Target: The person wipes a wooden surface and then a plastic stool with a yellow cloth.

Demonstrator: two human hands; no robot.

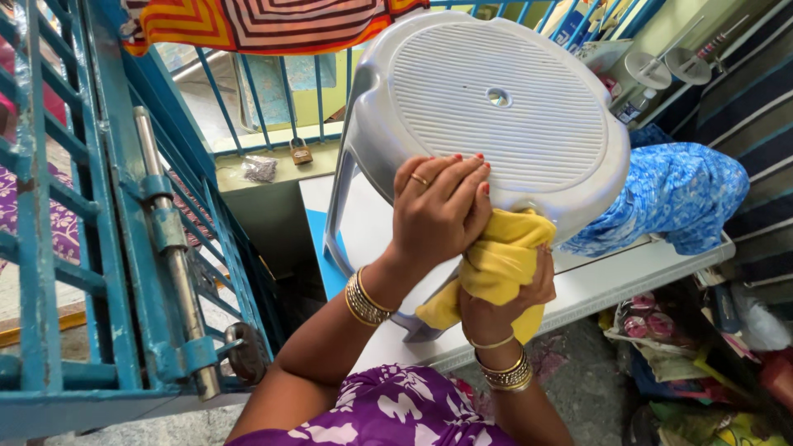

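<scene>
A grey moulded-plastic stool (496, 107) stands tilted on a white board-like table (595, 285), its round seat turned toward the camera; the seat is ribbed with fine parallel grooves and has a small hole at its middle. The left hand (438, 211) lies flat over the near rim of the seat, fingers spread a little and curled over the edge, holding the stool steady. Just below that rim, the right hand (500, 301) is closed around a bunched yellow cloth (496, 264), soft and creased, which presses against the underside of the seat's edge and a leg. Both wrists carry stacked gold bangles. To the right of the stool a crumpled blue patterned fabric (669, 194) lies on the same table, touching the seat's rim. To the left of the stool stands a blue-painted metal grille gate (91, 248) with flaking bars and a steel sliding bolt (169, 248). Beyond the stool, a small brass padlock (301, 152) sits on a pale ledge, and a striped orange cloth (264, 21) hangs over the railing above it.
</scene>
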